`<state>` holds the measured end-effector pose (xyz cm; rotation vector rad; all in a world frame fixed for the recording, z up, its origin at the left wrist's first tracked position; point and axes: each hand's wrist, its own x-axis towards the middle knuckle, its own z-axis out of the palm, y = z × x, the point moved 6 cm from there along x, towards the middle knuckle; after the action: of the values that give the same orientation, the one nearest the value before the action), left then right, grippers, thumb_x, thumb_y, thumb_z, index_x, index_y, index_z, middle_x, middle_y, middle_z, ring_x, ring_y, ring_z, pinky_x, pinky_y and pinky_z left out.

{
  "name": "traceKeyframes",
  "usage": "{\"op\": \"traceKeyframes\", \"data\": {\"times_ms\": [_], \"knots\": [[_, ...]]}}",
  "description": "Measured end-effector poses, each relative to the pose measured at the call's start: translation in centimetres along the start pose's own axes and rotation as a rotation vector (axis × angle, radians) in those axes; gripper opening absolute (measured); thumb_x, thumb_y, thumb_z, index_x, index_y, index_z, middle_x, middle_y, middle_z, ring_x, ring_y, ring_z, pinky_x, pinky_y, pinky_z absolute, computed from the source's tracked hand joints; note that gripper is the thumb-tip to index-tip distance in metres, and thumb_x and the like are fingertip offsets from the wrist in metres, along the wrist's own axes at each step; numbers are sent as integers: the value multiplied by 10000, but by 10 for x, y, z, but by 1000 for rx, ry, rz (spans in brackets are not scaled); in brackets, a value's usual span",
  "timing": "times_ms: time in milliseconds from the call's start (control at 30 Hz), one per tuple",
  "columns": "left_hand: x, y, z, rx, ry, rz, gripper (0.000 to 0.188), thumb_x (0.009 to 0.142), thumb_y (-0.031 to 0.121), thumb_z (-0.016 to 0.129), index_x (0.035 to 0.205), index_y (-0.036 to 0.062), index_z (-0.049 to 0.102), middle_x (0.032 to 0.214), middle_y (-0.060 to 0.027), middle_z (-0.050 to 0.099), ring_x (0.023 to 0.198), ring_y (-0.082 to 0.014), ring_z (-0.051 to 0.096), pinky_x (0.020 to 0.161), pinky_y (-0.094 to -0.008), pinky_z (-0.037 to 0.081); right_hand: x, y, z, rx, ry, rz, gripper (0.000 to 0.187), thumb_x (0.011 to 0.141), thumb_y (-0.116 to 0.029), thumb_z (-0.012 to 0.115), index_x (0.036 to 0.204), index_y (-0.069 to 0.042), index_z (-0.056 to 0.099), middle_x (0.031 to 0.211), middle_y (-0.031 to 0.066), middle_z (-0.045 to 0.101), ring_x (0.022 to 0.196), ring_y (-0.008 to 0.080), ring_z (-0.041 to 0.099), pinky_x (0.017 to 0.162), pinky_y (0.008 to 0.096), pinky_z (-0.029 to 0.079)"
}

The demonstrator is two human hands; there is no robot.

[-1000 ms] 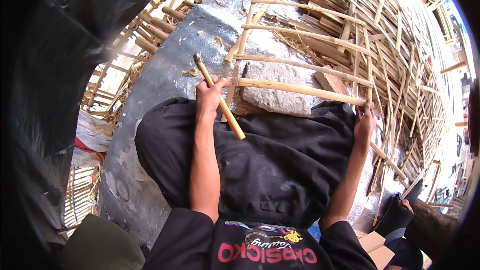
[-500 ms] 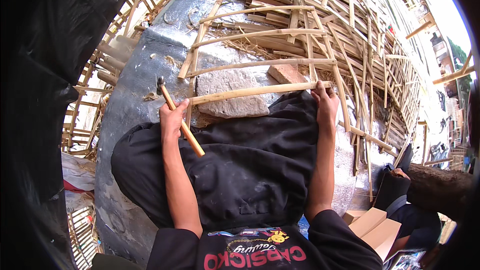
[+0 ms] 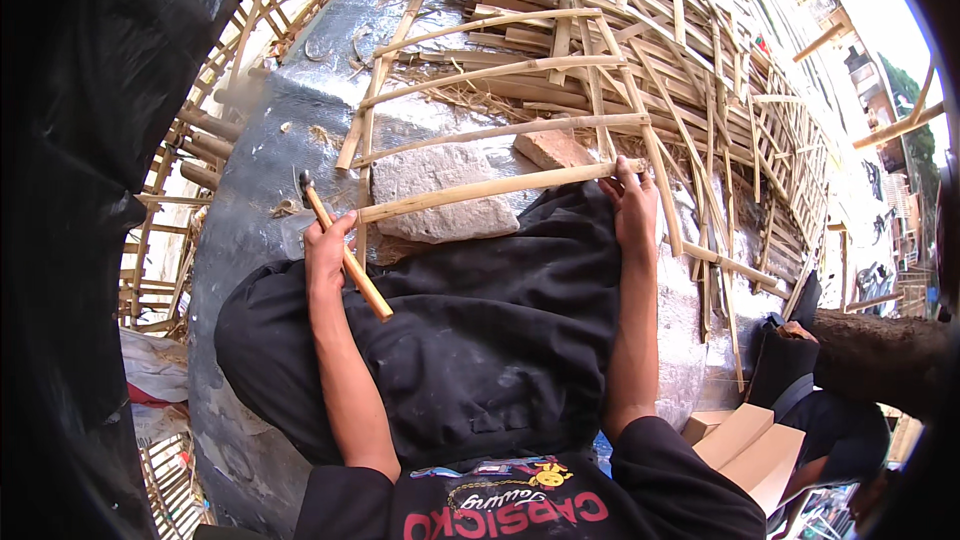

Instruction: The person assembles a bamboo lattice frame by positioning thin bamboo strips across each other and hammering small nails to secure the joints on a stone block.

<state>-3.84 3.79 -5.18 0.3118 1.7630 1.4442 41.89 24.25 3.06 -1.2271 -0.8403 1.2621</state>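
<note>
Hammer (image 3: 365,282) in your left hand (image 3: 325,250): the fingers wrap its wooden handle, with the dark head pointing up and away from you and the butt end angled down over your lap (image 3: 470,340). That same hand has its thumb at the left end of a bamboo strip (image 3: 490,195), beside the hammer's handle. Your right hand (image 3: 634,205) pinches the strip near its other end, fingertips on top, a short stub showing past them.

The strip runs between your two hands, slightly higher on the right, and passes in front of a grey block (image 3: 430,175) just beyond your knees. Whether it touches the block, you cannot tell from this angle. Past it lies a bamboo frame (image 3: 492,71), ladder-like, with three slats set across two side rails; the right rail slants down past your right hand. Whether your strip rests on those rails is unclear.

A reddish brick (image 3: 553,149) sits near the block's right side, beneath the frame. Under everything spreads a silvery grey sheet (image 3: 245,230), scuffed and creased. Farther off, to the upper right, bamboo strips lie heaped in a large pile (image 3: 680,70). Near your right elbow are folded pieces of cardboard (image 3: 750,455), with a thick log (image 3: 880,345) beyond them.
</note>
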Motion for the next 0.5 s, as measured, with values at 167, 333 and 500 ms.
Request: {"op": "traceKeyframes", "data": {"times_ms": [167, 333, 500], "knots": [[-5, 6, 4, -60, -7, -115, 538, 887, 426, 761, 1130, -16, 574, 1004, -86, 591, 970, -190, 585, 891, -413, 520, 0, -23, -31, 227, 65, -147, 223, 994, -194, 661, 1135, -44, 575, 983, 73, 647, 852, 161, 670, 765, 290, 605], [-6, 8, 5, -69, 0, -98, 524, 899, 455, 746, 1112, 3, 587, 956, -62, 579, 926, -176, 586, 871, -411, 518, 11, -78, -139, 501, 257, -351, 253, 1055, -126, 501, 1185, 90, 519, 1109, 195, 650, 1011, 286, 694, 946, 340, 623], [-6, 9, 4, -59, 9, -73, 369, 912, 393, 749, 973, 62, 599, 902, -45, 590, 858, -154, 605, 780, -376, 550, 23, -108, -217, 671, 525, -425, 385, 1072, -155, 463, 1312, 141, 411, 1210, 318, 574, 1142, 362, 639, 960, 317, 623]]}}
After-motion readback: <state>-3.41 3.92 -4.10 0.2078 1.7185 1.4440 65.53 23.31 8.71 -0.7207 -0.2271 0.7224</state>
